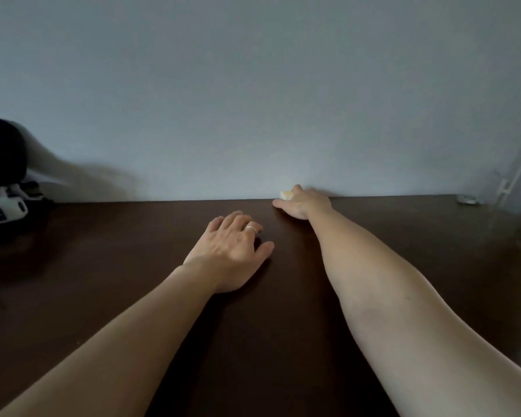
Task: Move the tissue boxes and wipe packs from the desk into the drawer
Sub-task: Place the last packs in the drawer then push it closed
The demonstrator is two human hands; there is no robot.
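Note:
No tissue box or wipe pack shows in the head view. My left hand point(232, 248) rests palm down on the dark brown desk point(103, 266) near its middle, fingers loosely bent and holding nothing, with a ring on one finger. My right hand point(304, 203) reaches to the desk's far edge at the wall. A small pale yellowish object point(285, 194) peeks out between its thumb and index finger, and the hand seems to pinch it. The other fingertips are hidden behind the hand.
A white device with black markings point(3, 212) lies at the far left edge below a dark round shape point(0, 152). A small shiny item point(466, 199) sits at the desk's far right corner. White cables point(518, 176) run down the wall there. A pale grey wall backs the desk.

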